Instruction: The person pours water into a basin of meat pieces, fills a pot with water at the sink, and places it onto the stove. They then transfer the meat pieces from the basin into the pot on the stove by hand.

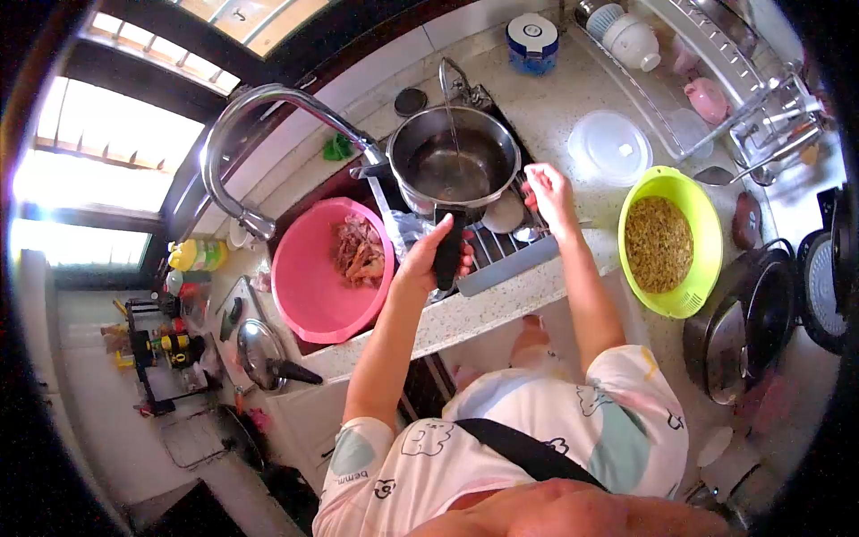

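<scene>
My left hand (429, 255) is wrapped round the black handle (450, 251) of a steel pot (413, 186). The pot stands over the sink, and a thin stream of water from a small tap (456, 80) runs into it. Water covers the pot's bottom. Just right of the rim, my right hand (552, 199) is raised with its fingers loosely bent and apart, and no object shows in it. Below that hand are a metal rack (501, 268) and a spoon-like metal utensil (526, 234).
A pink basin (309, 300) with pieces of raw meat (360, 251) sits left, under a large curved faucet (215, 148). At right are a green colander (711, 219) of yellowish grains, a clear plastic lid (610, 148) and a dark pan (761, 286). A pot lid (259, 349) lies far left.
</scene>
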`<state>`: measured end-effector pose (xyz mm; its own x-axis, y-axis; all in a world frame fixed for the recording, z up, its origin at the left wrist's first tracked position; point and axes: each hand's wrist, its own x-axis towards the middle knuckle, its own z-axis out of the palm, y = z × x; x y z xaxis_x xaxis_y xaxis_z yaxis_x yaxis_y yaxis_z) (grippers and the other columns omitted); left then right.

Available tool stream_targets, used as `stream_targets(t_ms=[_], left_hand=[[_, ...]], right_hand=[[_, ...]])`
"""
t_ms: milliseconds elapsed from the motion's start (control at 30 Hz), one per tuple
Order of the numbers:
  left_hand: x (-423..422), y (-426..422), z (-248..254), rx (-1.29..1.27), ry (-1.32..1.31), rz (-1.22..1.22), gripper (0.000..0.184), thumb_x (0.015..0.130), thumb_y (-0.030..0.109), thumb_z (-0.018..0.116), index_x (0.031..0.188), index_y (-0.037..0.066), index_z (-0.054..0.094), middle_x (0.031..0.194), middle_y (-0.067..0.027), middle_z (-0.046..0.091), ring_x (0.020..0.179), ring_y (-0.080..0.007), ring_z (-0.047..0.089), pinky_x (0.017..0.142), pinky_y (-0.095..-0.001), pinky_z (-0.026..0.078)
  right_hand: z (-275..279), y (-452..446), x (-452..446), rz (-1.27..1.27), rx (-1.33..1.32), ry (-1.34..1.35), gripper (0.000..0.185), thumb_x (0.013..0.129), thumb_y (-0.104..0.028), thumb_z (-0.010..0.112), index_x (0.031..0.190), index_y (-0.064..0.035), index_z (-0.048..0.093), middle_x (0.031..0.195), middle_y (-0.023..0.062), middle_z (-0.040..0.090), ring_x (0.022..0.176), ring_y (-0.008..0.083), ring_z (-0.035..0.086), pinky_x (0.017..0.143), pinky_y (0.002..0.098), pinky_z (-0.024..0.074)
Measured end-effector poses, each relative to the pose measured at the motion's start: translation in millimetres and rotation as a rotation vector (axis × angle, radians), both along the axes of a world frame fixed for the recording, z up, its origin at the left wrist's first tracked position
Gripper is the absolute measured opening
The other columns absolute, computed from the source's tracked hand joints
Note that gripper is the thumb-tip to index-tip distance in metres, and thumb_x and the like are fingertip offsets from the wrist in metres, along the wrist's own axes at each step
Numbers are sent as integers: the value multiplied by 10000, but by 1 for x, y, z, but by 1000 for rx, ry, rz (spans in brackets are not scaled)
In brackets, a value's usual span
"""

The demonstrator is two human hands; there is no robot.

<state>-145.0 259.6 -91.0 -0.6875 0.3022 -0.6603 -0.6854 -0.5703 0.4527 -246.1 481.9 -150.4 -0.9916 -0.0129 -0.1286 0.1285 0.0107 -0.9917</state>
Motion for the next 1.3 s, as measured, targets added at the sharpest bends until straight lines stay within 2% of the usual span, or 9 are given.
stream_targets(t_ms=[100, 200, 367, 500, 600, 833, 933, 1000, 1300], left_hand=[[-8, 4, -3, -19, -18, -71, 366, 876, 381, 556, 943, 23, 530, 673, -57, 526, 526, -153, 501, 461, -278, 434], [-3, 9, -5, 194, 28, -15, 178, 906, 225, 520, 859, 54, 505, 608, 8, 426, 449, -71, 355, 407, -234, 309], [4, 11, -15, 215, 77, -69, 254, 915, 211, 485, 701, 90, 421, 571, 29, 371, 428, -62, 333, 387, -215, 288], [3, 14, -8, 323, 82, 5, 250, 921, 250, 481, 740, 78, 453, 575, 26, 381, 434, -56, 347, 382, -212, 291], [0, 17, -5, 409, 51, 156, 304, 914, 357, 487, 898, 55, 511, 593, -4, 447, 441, -79, 389, 394, -226, 323], [6, 20, 2, 217, -57, 52, 293, 912, 355, 491, 870, 66, 517, 597, -27, 487, 448, -125, 423, 413, -267, 355], [6, 20, 1, 213, -71, 65, 290, 912, 350, 491, 864, 65, 520, 601, -25, 491, 445, -118, 416, 407, -260, 351], [6, 19, -2, 240, -41, 63, 288, 911, 347, 493, 863, 65, 521, 601, -22, 489, 443, -109, 410, 400, -253, 345], [10, 21, -7, 381, -18, 95, 318, 920, 387, 463, 900, 76, 524, 592, 26, 424, 414, -55, 354, 361, -217, 301]], right_hand=[[20, -6, -37, -27, -13, 35, 164, 874, -201, 577, 909, -47, 621, 665, 39, 626, 500, 84, 565, 435, 229, 436], [28, -20, -87, -15, 140, 91, 185, 860, -225, 572, 872, -54, 639, 702, 73, 653, 547, 128, 607, 525, 274, 479], [15, -54, -183, 119, 680, 308, 223, 783, -228, 525, 813, -53, 661, 814, 174, 647, 831, 351, 620, 723, 425, 491], [3, -69, -227, 408, 1027, 282, 230, 756, -228, 590, 887, -55, 667, 896, 166, 652, 852, 327, 625, 744, 415, 481], [-10, -74, -242, 515, 1083, 333, 272, 746, -228, 614, 945, -46, 650, 917, 177, 644, 871, 334, 619, 750, 420, 478], [13, -89, -239, 645, 1106, 423, 373, 708, -199, 693, 1021, -15, 607, 1017, 193, 615, 948, 354, 587, 794, 422, 473], [19, -91, -239, 665, 1158, 318, 384, 699, -215, 700, 1010, -7, 612, 1008, 197, 617, 953, 350, 586, 803, 416, 470], [12, -87, -247, 686, 1241, 488, 379, 691, -227, 711, 981, -1, 619, 972, 203, 621, 908, 360, 599, 774, 411, 480], [10, -72, -246, 780, 1187, 547, 372, 649, -230, 734, 910, 2, 608, 891, 212, 629, 870, 378, 609, 753, 450, 488]])
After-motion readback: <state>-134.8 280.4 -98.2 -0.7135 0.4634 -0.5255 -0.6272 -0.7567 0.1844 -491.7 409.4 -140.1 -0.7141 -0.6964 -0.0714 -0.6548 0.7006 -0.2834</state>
